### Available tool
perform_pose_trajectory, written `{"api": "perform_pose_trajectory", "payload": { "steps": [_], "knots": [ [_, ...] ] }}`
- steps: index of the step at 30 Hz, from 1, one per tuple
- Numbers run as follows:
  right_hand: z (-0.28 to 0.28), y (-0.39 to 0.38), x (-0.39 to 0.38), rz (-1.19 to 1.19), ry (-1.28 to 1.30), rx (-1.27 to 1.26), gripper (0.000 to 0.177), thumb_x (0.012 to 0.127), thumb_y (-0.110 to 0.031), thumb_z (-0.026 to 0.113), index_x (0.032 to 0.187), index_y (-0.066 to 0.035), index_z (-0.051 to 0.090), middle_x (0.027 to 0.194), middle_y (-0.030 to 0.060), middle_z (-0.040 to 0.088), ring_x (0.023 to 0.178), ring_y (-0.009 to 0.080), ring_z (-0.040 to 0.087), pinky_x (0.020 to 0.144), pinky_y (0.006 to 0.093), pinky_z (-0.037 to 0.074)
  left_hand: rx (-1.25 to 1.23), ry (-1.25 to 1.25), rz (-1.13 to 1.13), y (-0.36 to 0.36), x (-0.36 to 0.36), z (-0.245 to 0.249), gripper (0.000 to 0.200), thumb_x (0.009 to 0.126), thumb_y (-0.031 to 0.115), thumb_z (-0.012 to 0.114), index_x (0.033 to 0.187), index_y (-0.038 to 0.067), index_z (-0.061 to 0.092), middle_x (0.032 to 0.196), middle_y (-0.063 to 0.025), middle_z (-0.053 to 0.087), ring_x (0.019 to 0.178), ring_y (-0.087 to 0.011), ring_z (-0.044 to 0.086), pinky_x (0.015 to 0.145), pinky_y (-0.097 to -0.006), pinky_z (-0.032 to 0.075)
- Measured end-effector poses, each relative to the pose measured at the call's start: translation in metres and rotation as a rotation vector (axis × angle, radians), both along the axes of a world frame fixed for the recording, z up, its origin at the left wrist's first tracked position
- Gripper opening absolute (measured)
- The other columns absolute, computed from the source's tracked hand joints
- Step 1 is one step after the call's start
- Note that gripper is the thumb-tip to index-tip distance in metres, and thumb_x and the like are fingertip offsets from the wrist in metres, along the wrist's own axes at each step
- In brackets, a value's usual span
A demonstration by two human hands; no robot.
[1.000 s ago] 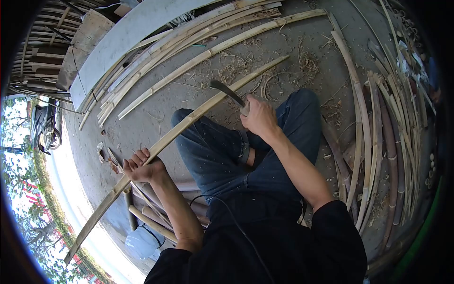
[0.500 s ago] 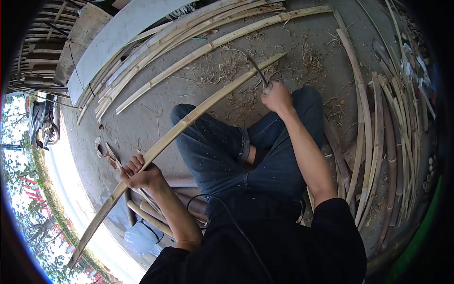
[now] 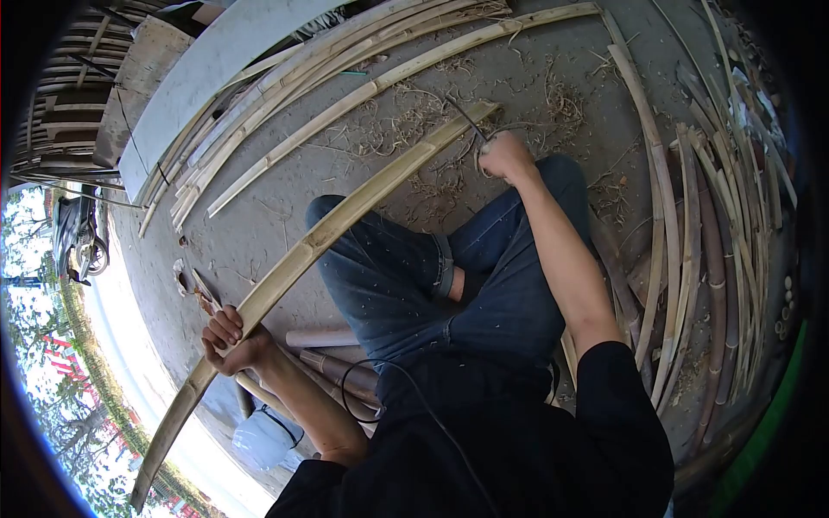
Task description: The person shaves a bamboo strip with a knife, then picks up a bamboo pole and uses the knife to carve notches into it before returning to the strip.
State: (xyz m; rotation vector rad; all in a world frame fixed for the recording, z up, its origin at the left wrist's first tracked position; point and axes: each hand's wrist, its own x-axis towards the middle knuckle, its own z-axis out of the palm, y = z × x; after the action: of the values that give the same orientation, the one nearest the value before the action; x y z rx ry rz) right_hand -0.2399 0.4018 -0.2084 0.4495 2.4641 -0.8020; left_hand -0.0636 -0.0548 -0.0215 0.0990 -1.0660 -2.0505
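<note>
A long split bamboo strip (image 3: 345,216) runs slantwise across my right-hand side to the lower left, over one bent knee. Its hollow inner face, with node ridges, is turned up. My left hand (image 3: 235,342) is closed around its lower part, fingers curled over one edge. My right hand (image 3: 506,159) grips a dark, narrow-bladed knife (image 3: 466,118). The blade crosses the strip near its far end and appears to touch it; the handle is mostly hidden in my fist.
Several bamboo strips (image 3: 345,104) lie ahead on the concrete floor, with curly shavings (image 3: 561,108) scattered about. More strips and poles (image 3: 715,285) are piled at the right. Short bamboo pieces (image 3: 324,338) and a clear plastic container (image 3: 259,440) sit at the left. Beyond stands a motorbike (image 3: 82,233).
The bamboo strip has rolled in my left hand, so its wide hollow side now shows. My left hand has shifted slightly left and down. My right hand and knife moved a little toward the upper left.
</note>
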Motion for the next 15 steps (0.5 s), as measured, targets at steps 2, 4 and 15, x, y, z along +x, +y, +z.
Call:
{"api": "perform_pose_trajectory", "payload": {
  "steps": [2, 4, 15],
  "knots": [
    [0.013, 0.013, -0.013, -0.013, -0.050, 0.048, 0.032, 0.072, -0.021, 0.073, 0.097, 0.000, 0.074, 0.099, 0.0228, 0.072, 0.092, 0.0357, 0.071, 0.079, 0.0427, 0.057, -0.005, 0.027, -0.007, 0.002, -0.001, 0.001, 0.036, 0.088, 0.027, 0.052, 0.061, 0.020, 0.029, 0.049, 0.0037, 0.029, 0.044, -0.0095, 0.029, 0.051, -0.0258, 0.028],
    [0.028, 0.002, -0.014, 0.149, -0.100, 0.102, 0.031, 0.073, -0.021, 0.072, 0.096, -0.001, 0.074, 0.098, 0.0220, 0.072, 0.091, 0.0353, 0.071, 0.078, 0.0433, 0.057, -0.029, 0.060, -0.017, 0.003, -0.005, 0.003, 0.036, 0.088, 0.028, 0.053, 0.062, 0.020, 0.029, 0.050, 0.0038, 0.029, 0.044, -0.0096, 0.029, 0.051, -0.0255, 0.028],
    [-0.004, -0.019, -0.020, 0.097, -0.130, 0.102, 0.041, 0.073, -0.024, 0.076, 0.109, -0.006, 0.073, 0.114, 0.0179, 0.071, 0.107, 0.0346, 0.068, 0.088, 0.0420, 0.056, -0.104, 0.095, -0.031, -0.027, 0.001, 0.020, 0.037, 0.083, 0.031, 0.058, 0.062, 0.019, 0.029, 0.050, 0.0031, 0.028, 0.044, -0.0110, 0.028, 0.049, -0.0265, 0.026]
  ]
}}
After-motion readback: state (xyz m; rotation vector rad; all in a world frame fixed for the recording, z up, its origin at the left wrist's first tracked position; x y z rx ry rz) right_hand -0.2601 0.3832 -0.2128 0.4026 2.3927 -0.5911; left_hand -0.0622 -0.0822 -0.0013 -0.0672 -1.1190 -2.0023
